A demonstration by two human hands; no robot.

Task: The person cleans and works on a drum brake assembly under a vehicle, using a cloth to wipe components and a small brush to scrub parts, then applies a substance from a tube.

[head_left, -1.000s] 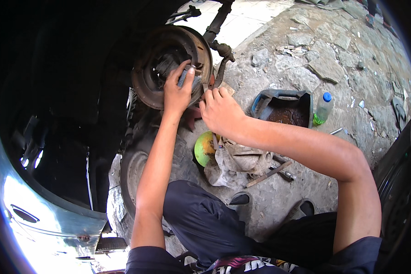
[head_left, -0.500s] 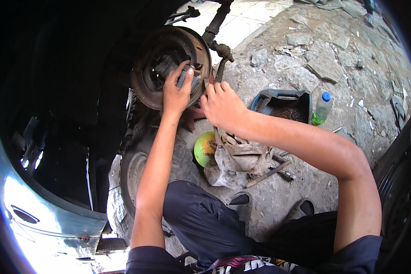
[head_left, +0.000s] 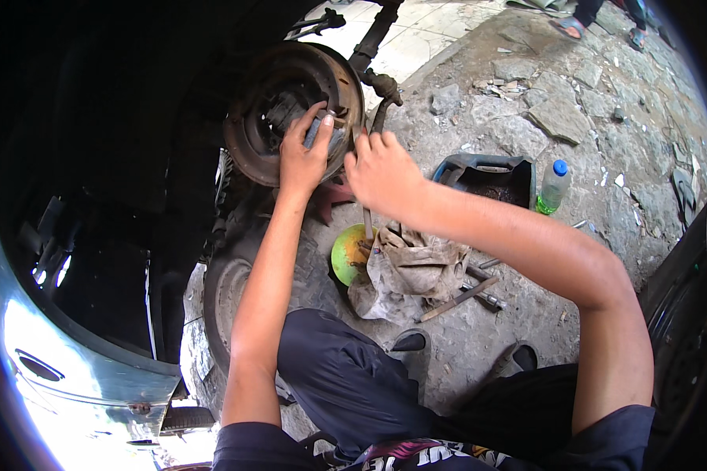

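A rusty round brake drum or backing plate (head_left: 251, 149) is mounted at the wheel hub, upper left of centre. My left hand (head_left: 302, 157) reaches onto its right side, thumb and fingers closed around a small grey block (head_left: 313, 132) set against the metal. What lies under the fingers is partly hidden. Just to the right, my right hand (head_left: 386, 174) is a fist around a slim bar-like tool (head_left: 368, 224), whose lower end sticks out below the fist. The tool's upper end is blurred close to the plate's rim, so I cannot tell its exact kind.
Below lie a green bowl (head_left: 344, 263), a dirty rag (head_left: 428, 267) and a wooden-handled tool (head_left: 459, 300). A dark blue tray (head_left: 534, 177) and a blue-capped bottle (head_left: 554, 188) stand to the right. A tyre (head_left: 279, 259) lies at left. Another person's sandalled foot (head_left: 571, 28) shows far off.
My right hand has shifted slightly with the tool, which looks blurred at its top. My left hand stays in place. Another person's foot has come into view at the top right.
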